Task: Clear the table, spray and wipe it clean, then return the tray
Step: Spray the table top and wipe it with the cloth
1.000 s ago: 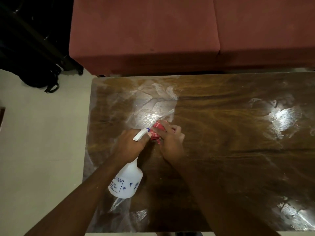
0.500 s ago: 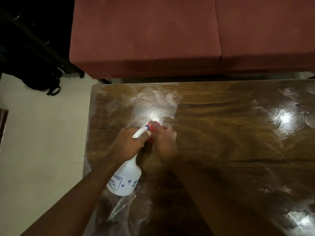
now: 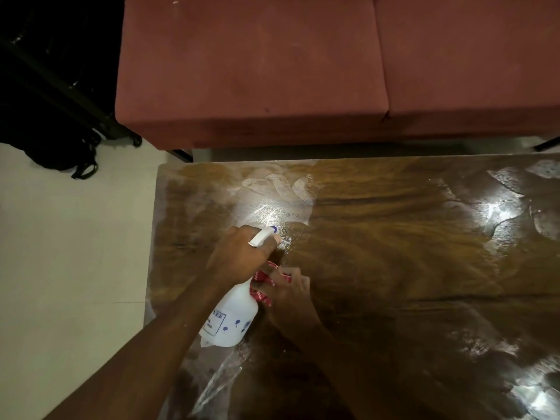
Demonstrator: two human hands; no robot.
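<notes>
A glossy dark wooden table [image 3: 394, 253] fills the lower right, with wet streaks and pale smears near its far left part. My left hand [image 3: 239, 259] grips the neck and trigger of a white spray bottle [image 3: 230, 322], nozzle pointing toward the far side. Just right of the bottle, my right hand [image 3: 288, 292] presses a bunched red patterned cloth [image 3: 260, 294] onto the tabletop. The cloth is partly hidden by both hands. No tray is in view.
A red cushioned sofa [image 3: 272, 71] stands just beyond the table's far edge. A black bag [image 3: 60, 147] lies on the pale floor [image 3: 60, 268] at the far left, beside dark furniture. The table's left edge runs close to my left forearm.
My right hand has drawn the cloth toward me, from beside the nozzle down to beside the bottle's shoulder. My left hand and the bottle have stayed about where they were.
</notes>
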